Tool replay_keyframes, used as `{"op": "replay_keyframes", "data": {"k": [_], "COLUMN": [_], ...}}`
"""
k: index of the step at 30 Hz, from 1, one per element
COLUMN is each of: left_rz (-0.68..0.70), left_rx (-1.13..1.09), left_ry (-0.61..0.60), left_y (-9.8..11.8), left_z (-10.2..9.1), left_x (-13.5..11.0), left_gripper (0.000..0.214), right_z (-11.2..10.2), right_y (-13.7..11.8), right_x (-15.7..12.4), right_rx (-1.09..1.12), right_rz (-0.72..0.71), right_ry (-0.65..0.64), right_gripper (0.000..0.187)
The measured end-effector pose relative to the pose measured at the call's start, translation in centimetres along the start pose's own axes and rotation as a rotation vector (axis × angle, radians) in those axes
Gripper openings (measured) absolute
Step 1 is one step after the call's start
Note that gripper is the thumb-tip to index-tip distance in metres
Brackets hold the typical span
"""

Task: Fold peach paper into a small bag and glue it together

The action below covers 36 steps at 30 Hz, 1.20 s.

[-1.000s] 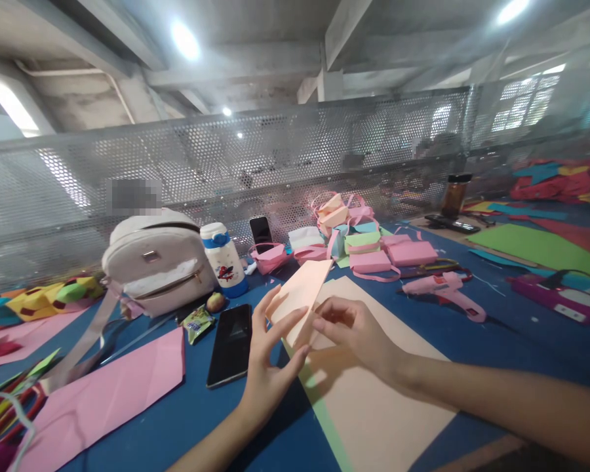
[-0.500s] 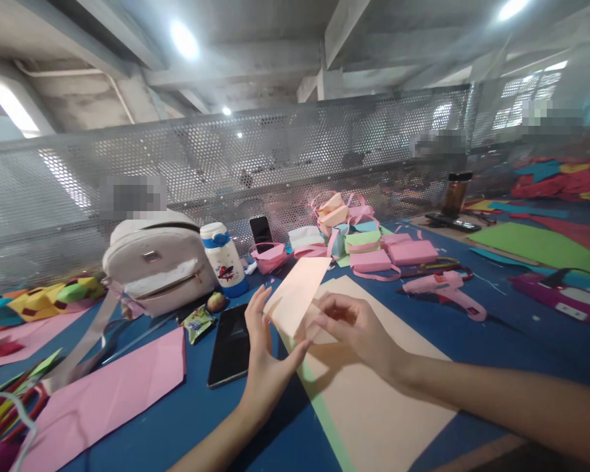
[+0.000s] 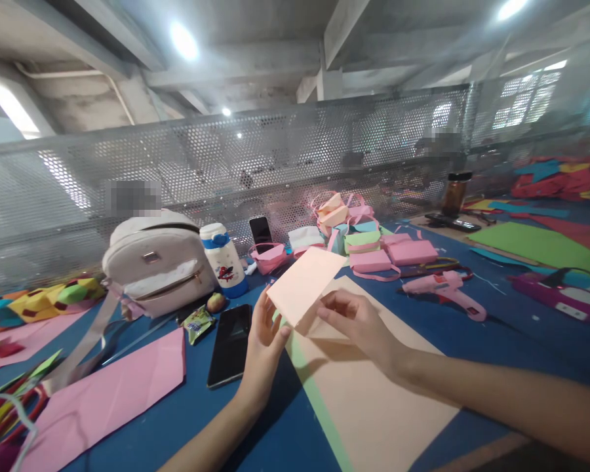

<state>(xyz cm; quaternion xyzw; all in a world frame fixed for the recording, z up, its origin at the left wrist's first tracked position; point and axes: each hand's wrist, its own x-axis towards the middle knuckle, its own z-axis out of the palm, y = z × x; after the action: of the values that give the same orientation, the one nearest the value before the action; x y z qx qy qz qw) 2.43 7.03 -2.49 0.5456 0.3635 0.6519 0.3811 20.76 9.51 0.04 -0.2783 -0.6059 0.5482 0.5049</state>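
Note:
Both my hands hold a folded peach paper piece [image 3: 305,283] up above the blue table [image 3: 496,334]. My left hand [image 3: 264,341] grips its lower left edge with thumb and fingers. My right hand [image 3: 356,324] pinches its lower right corner. Under them lies a large peach sheet [image 3: 368,400] with a green strip [image 3: 319,406] along its left edge. A black phone [image 3: 231,344] lies just left of my left hand.
A pink sheet [image 3: 108,393] lies at front left. Behind stand a beige backpack [image 3: 155,262], a white bottle [image 3: 223,259], a second phone [image 3: 260,233] and several pink and green paper boxes [image 3: 368,252]. A pink glue gun [image 3: 445,292] lies right. A perforated metal screen [image 3: 275,157] backs the table.
The peach piece has turned from edge-on and tilted to broad face up and risen slightly. My left hand's fingers went from spread to closed on its edge.

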Motion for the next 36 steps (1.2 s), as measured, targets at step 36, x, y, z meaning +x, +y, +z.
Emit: {"op": "replay_keyframes", "data": {"k": [36], "left_rz": [0.341], "left_rx": [0.449], "left_ry": [-0.053], "left_y": [2.3], "left_z": [0.5], "left_x": [-1.8], "left_gripper": [0.029], "right_z": [0.0], "right_y": [-0.1], "right_x": [0.0], "right_rx": [-0.035], "right_rz": [-0.094], "right_ry": [-0.059], "right_gripper": [0.025]}}
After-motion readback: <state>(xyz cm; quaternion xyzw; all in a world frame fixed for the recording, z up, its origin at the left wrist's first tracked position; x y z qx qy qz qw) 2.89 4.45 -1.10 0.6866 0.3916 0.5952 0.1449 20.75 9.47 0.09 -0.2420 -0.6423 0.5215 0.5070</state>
